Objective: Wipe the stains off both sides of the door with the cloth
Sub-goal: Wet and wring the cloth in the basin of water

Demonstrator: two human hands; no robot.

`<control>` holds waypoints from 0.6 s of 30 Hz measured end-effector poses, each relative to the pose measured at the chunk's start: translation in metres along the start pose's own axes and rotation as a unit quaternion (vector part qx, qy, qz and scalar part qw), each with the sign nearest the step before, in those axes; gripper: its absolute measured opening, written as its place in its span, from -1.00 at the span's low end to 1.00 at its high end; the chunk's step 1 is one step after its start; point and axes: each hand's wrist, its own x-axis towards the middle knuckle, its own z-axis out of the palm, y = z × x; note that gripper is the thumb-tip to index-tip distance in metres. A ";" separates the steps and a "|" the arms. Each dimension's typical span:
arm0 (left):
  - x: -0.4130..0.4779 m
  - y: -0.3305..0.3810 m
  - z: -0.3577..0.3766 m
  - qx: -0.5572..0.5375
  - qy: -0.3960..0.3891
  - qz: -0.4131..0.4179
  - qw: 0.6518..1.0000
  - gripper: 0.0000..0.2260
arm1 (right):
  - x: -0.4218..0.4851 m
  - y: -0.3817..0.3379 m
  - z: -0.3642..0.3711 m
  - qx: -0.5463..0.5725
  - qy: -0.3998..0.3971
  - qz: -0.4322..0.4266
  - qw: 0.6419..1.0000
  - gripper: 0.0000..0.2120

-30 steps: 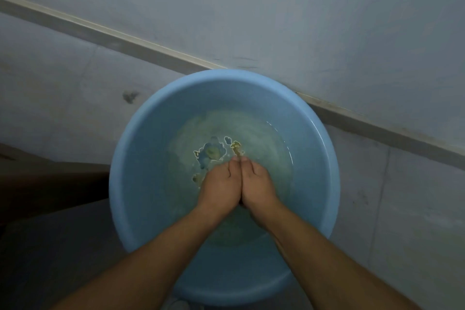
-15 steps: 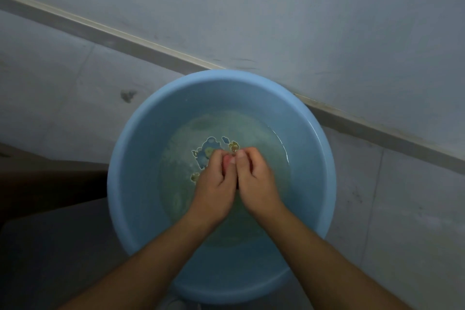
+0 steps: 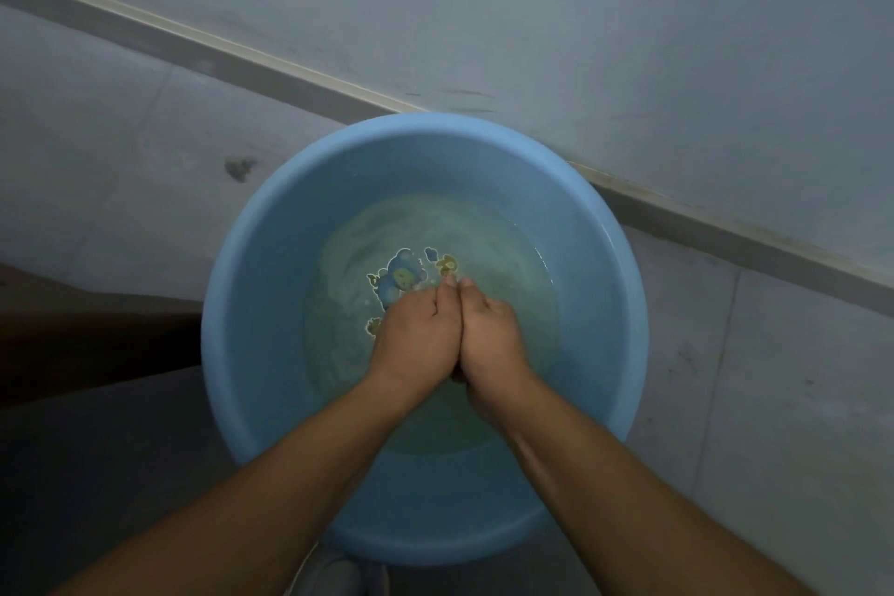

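A round blue basin (image 3: 227, 305) stands on the floor, holding shallow cloudy water (image 3: 508, 257). Both of my hands are in the water, pressed palm to palm with the fingertips pointing away from me. My left hand (image 3: 416, 334) and my right hand (image 3: 491, 334) are closed against each other. The cloth lies between the palms and is almost wholly hidden; only a dark bit (image 3: 455, 377) shows under the wrists. A cartoon print (image 3: 401, 276) on the basin's bottom shows just beyond my left fingers. No door is in view.
The basin sits against a grey wall with a pale baseboard (image 3: 242, 58) running diagonally behind it. Grey floor tiles (image 3: 774, 378) surround it, with a dark spot (image 3: 239, 167) to the left. A dark brown surface (image 3: 72, 339) lies at the left edge.
Half a second ago my fingers were curled around a pinkish cloth. Now the hands lie flatter, pressed together, and hide it. The water ripples.
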 end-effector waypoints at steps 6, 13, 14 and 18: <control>-0.013 -0.001 0.004 -0.111 -0.011 -0.049 0.993 -0.52 | -0.004 0.002 -0.003 -0.035 0.015 0.006 0.999 -0.55; -0.011 -0.004 -0.013 -0.293 -0.065 -0.030 0.953 -0.86 | -0.004 -0.007 -0.026 0.024 -0.045 -0.055 0.997 -0.86; -0.010 -0.009 -0.013 -0.264 -0.061 0.002 0.963 -0.89 | -0.004 -0.006 -0.028 0.013 -0.044 -0.083 0.995 -0.94; -0.009 -0.008 -0.014 -0.164 -0.027 0.042 0.985 -0.71 | -0.009 -0.005 -0.027 -0.055 -0.034 -0.223 0.973 -0.89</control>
